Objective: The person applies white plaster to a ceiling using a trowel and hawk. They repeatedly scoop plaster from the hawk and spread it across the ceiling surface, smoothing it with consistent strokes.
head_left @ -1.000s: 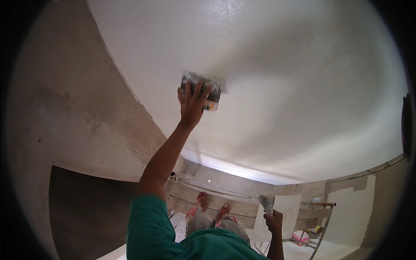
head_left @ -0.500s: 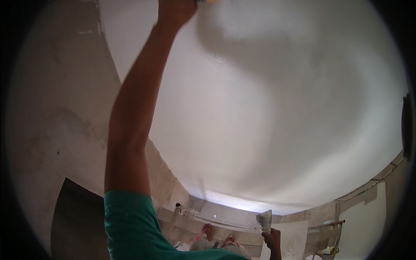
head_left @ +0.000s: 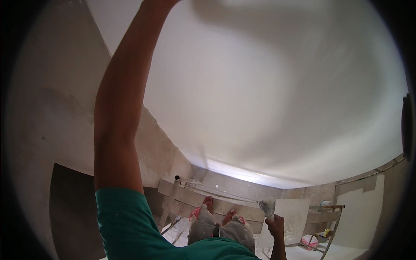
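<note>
My left arm reaches up across a broad, smooth white wall (head_left: 234, 95). Only the heel of my left hand (head_left: 162, 2) shows at the top edge; its fingers and whatever they hold are cut off. Low on the right, my right hand (head_left: 276, 225) is closed round the handle of a putty knife (head_left: 268, 207). Its wide grey blade points upward, smeared with pale material and held apart from the wall.
I stand on scaffold planks (head_left: 190, 198). A metal pipe (head_left: 177, 179) rises at the left and a pipe frame (head_left: 333, 229) stands at the right. A white-smeared board (head_left: 291, 221) is beside my right hand. Bare grey wall (head_left: 56, 99) meets the white one at the left.
My left hand has gone up and left, mostly out of view, with the dark and yellow tool it gripped. The view has tilted down, showing more of my legs and the planks.
</note>
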`<state>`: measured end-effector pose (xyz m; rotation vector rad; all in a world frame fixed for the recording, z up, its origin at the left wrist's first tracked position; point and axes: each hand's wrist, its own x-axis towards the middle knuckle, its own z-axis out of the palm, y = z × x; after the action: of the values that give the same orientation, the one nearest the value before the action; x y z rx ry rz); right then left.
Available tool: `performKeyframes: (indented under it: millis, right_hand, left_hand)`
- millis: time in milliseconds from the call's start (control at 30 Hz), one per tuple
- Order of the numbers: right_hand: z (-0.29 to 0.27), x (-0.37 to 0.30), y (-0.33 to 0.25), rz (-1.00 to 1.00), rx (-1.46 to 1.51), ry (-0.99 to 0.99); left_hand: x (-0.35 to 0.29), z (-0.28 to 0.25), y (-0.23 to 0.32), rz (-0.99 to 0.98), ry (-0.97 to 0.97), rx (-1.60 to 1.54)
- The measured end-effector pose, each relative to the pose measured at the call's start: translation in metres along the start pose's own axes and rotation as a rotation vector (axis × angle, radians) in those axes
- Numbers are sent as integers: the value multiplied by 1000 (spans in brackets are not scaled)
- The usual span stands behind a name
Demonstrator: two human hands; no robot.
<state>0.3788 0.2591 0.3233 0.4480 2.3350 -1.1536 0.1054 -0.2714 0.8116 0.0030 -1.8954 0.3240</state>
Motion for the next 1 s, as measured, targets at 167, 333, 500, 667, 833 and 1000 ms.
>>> performKeyframes:
  millis: [167, 333, 500, 667, 833, 1000]
  right_hand:
    - [27, 48, 43, -1, -37, 27]
    - [45, 68, 57, 79, -23, -10]
    - [55, 75, 64, 25, -88, 1]
    - [59, 77, -2, -122, -281, 20]
    - [61, 81, -115, -408, -163, -27]
    - [76, 106, -201, -524, -117, -60]
  left_hand:
    - [-145, 72, 34, 51, -36, -21]
    - [-308, 124, 64, 25, -109, -59]
    - [-438, 137, 87, -45, -315, -163]
    - [-489, 79, 128, -471, -309, -786]
    - [-503, -47, 213, -1923, -36, -1677]
    - [-504, -43, 218, -1901, -57, -1886]
